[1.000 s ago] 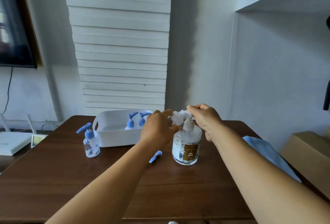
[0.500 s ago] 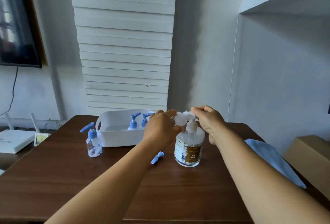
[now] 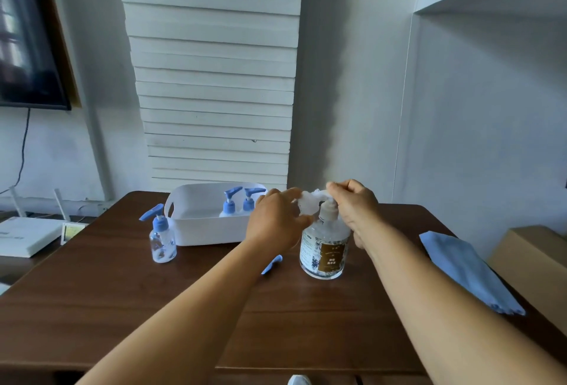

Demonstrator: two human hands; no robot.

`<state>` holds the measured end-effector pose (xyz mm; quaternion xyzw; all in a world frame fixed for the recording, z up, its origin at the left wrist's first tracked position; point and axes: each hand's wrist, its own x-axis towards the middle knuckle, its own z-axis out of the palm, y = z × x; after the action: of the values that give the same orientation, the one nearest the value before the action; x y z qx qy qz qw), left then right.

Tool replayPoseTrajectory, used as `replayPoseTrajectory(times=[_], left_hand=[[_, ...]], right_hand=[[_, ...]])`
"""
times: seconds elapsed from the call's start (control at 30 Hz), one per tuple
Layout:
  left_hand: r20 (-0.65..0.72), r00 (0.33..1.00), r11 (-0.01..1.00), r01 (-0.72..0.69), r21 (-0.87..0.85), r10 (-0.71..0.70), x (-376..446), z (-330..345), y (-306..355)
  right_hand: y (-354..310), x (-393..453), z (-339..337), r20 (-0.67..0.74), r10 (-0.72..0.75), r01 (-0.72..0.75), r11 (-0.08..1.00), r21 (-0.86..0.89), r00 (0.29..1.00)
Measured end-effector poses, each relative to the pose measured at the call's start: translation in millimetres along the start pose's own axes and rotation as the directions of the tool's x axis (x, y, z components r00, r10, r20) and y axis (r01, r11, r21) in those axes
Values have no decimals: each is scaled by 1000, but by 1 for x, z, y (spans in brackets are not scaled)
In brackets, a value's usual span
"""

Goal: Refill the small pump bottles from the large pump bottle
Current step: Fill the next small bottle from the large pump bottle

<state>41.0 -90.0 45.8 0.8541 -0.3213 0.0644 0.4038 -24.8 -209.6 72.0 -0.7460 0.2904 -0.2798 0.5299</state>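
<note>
The large clear pump bottle (image 3: 325,251) with a brown label stands mid-table. My right hand (image 3: 356,208) is closed over its pump head. My left hand (image 3: 276,223) holds a small clear uncapped bottle (image 3: 306,205) right at the nozzle. That bottle's blue pump cap (image 3: 272,263) lies on the table, partly hidden under my left forearm. Another small bottle with a blue pump (image 3: 162,236) stands to the left. Two more blue-pumped small bottles (image 3: 242,202) sit in the white basket (image 3: 196,231).
A folded blue cloth (image 3: 466,271) lies at the table's right edge, with a cardboard box (image 3: 534,262) beyond it. A white router (image 3: 24,236) sits on a lower surface to the left. The wall is close behind the basket.
Both hands stay at the large bottle's pump, holding the small bottle against the nozzle. Only the camera view has shifted slightly.
</note>
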Motion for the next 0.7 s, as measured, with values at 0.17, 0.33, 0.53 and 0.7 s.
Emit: replayPoseTrajectory(times=[0.17,0.33,0.53,0.7], left_hand=[[-18,999,999,-30,13,30,5,-8,8],[1,1000,1000,-7,6,7,-1,0,1],[-21,999,999,-32,4,32,5,-7,8],[7,1000,1000,-6,-1,6,-2,0,0]], right_hand=[[-11,5,-9,32,-23,24,999,-44,999],[4,0,2,-14,-7,7,1000,12,1000],[-11,5,-8,26,-29,30,998,-61,999],[4,-1,3,-19,3,-3,1000,20,1000]])
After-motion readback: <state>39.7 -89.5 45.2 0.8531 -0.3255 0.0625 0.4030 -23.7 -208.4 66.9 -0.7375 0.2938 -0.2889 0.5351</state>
